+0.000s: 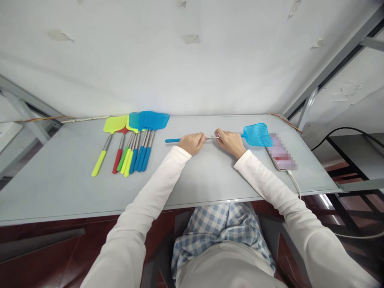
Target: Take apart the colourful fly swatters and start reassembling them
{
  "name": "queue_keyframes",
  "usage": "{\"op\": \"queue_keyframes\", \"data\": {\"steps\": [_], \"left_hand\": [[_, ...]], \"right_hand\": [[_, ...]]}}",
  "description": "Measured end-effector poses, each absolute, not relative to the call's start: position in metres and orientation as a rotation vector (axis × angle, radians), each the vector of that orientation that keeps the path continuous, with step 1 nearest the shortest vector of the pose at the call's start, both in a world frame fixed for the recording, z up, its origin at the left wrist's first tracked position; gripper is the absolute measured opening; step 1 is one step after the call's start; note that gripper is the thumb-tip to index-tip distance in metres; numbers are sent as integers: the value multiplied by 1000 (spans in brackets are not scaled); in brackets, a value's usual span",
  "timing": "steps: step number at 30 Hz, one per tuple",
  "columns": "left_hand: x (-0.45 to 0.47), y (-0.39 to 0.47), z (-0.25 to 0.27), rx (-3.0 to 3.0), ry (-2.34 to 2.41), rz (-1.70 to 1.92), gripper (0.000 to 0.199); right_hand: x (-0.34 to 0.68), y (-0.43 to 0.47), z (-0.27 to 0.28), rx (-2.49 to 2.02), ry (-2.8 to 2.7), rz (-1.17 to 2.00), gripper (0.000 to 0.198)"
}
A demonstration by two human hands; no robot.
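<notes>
A blue fly swatter (257, 135) lies level across both hands, its mesh head to the right and its blue handle to the left. My left hand (193, 143) is closed around the handle's inner end. My right hand (229, 141) grips the swatter near its head, fingers wrapped on the metal rod. Between the hands a short stretch of thin rod shows. The swatter's head overlaps the upper edge of a phone (280, 154). Left of my hands lies a fanned group of fly swatters (144, 138) in blue, yellow, green and red, heads toward the wall.
The grey table (210, 176) meets a white wall (192, 72) at its back. A white cable (295, 184) runs from the phone over the front edge. Metal frame posts (309, 106) stand at the sides. Thin wires (87, 119) lie along the back left.
</notes>
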State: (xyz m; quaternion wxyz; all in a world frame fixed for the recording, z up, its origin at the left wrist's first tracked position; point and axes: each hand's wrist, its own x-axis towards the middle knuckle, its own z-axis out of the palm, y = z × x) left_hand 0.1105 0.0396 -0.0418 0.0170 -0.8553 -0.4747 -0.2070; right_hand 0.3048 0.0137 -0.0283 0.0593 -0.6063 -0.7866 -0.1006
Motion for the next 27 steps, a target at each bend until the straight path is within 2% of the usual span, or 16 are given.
{"op": "queue_keyframes", "data": {"steps": [3,8,14,27], "left_hand": [[109,40,-41,-2833,-1350,-515,39],[105,46,-42,-2740,-1355,-421,42],[99,53,-38,-2683,-1297,-315,43],[58,44,-20,-2612,-1296,-377,51]], "right_hand": [[312,18,-29,-1916,-2344,-310,39],[312,23,-32,-1952,-2389,-319,57],[311,28,-35,-1973,-2445,-349,59],[307,26,-17,-1978,-2443,-405,55]]}}
